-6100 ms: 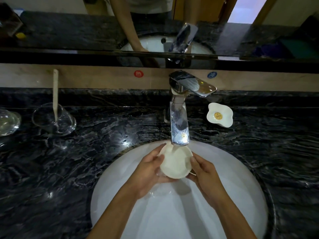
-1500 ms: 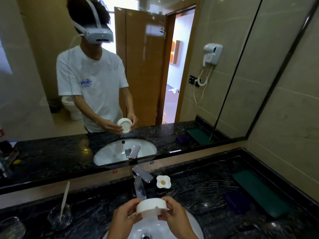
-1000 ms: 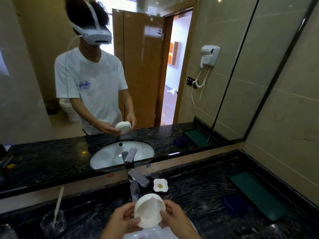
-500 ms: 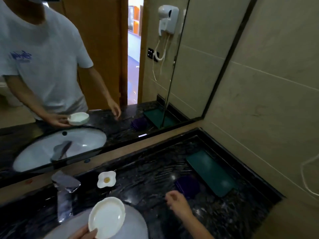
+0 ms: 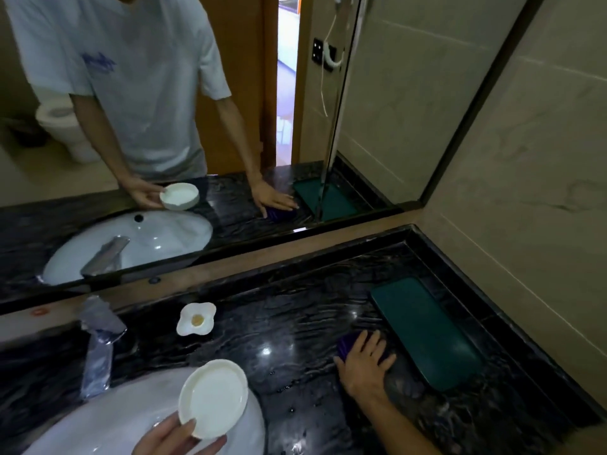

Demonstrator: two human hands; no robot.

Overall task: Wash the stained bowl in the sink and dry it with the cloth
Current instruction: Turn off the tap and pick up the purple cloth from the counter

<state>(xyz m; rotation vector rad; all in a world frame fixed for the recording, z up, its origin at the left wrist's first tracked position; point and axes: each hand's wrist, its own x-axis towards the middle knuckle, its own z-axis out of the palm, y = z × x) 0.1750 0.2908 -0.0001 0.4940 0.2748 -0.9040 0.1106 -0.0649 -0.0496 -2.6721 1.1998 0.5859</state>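
Looking down at a dark marbled desk point(image 5: 295, 326) with a wide mirror point(image 5: 164, 126) behind it. At the lower left is a white sink point(image 5: 108, 418) set into the desk, with a chrome tap point(image 5: 98, 349) standing at its back edge. The left hand point(image 5: 174, 438), at the bottom of the picture, grips a white bowl point(image 5: 213, 397) by its lower rim, with the thumb on the inside and the fingers behind; the bowl is held above the right side of the sink, tilted so that its pale, clean-looking inside faces up toward the camera. Behind the bowl, just to the right of the tap, a small white dish shaped like a fried egg point(image 5: 196, 318) with a yellow centre rests on the desk. Water drops lie on the desk to the right of the sink. Farther right, the right hand point(image 5: 364, 366) lies palm down with fingers spread on a dark purple cloth point(image 5: 348, 344), pressing on it rather than closed around it; most of the cloth is hidden under the hand. Just beside the cloth, toward the right wall, is a dark green tray point(image 5: 427, 333). The mirror shows a person in a white T-shirt, with one hand holding the bowl and the other flat on the cloth.
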